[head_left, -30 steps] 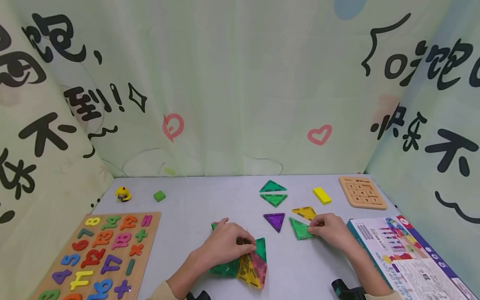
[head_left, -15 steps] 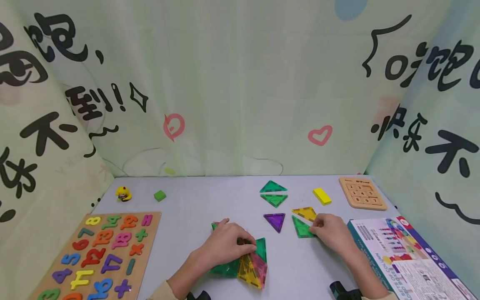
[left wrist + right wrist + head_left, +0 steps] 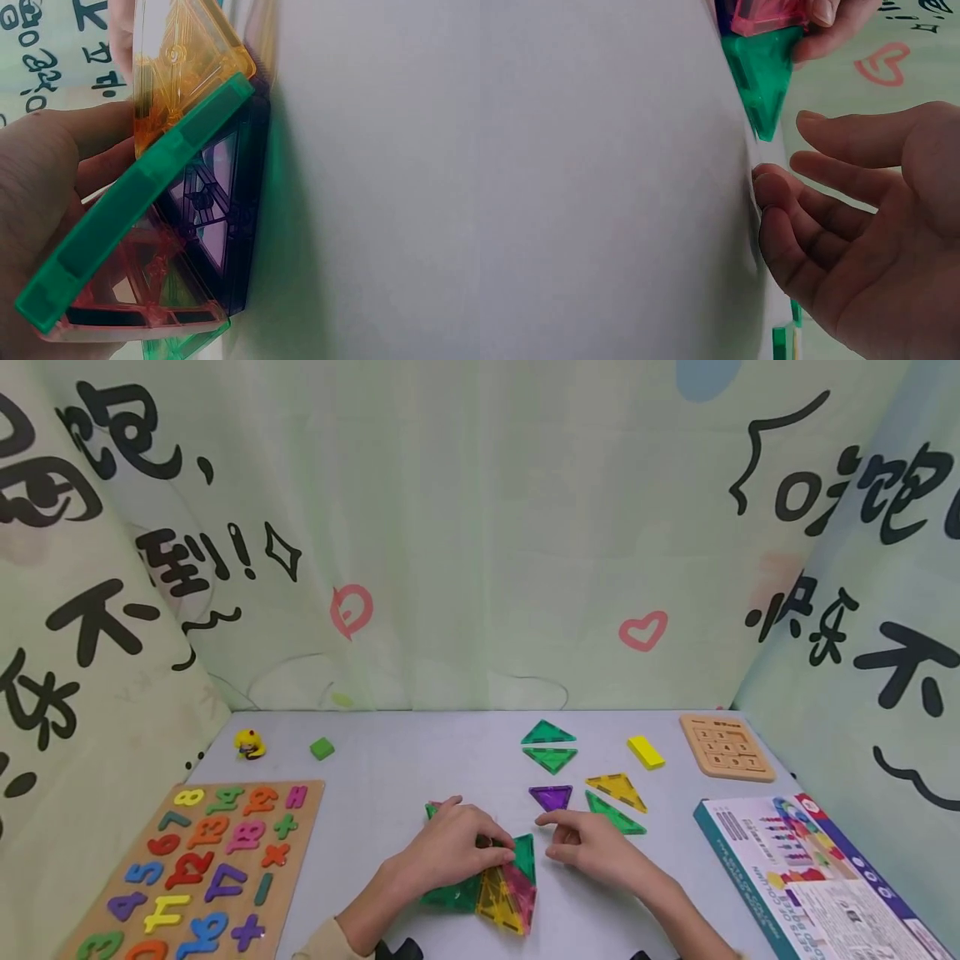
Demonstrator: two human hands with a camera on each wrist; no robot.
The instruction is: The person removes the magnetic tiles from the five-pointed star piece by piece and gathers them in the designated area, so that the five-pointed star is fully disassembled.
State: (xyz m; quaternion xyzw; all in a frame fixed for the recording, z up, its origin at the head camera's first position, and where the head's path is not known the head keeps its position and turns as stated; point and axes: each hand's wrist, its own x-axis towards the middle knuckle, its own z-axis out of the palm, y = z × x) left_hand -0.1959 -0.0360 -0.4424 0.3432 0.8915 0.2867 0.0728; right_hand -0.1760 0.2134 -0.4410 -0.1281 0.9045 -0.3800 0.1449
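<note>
Head view has the tile cluster [image 3: 495,885] sitting near the front middle of the bench [image 3: 390,768], a bunch of translucent magnetic tiles in green, yellow and pink stuck together. Left hand [image 3: 453,847] is on top of it, fingers curled over the tiles and gripping them. Left wrist view shows the same thing up close: green-framed tile [image 3: 142,202], an orange one [image 3: 184,56], a purple one [image 3: 221,202], all held against the bench.

Right hand [image 3: 588,847] is just beside the cluster on its right, holding nothing, fingers loose and a bit spread, fingertips touching the bench. In the right wrist view the palm is relaxed and a green corner [image 3: 761,75] of the cluster pokes out just past the fingers.

Further out, loose triangles lie behind the right hand: purple triangle [image 3: 551,796], yellow triangle [image 3: 617,789], a green triangle [image 3: 615,816] right next to it, and a pair of green triangles [image 3: 549,745] farther back. Then a yellow block [image 3: 646,752], a wooden sliding number puzzle [image 3: 726,746], and the printed box [image 3: 817,877] on the right. On the left: number board [image 3: 202,868], small green block [image 3: 322,748], little yellow figure [image 3: 249,744].
</note>
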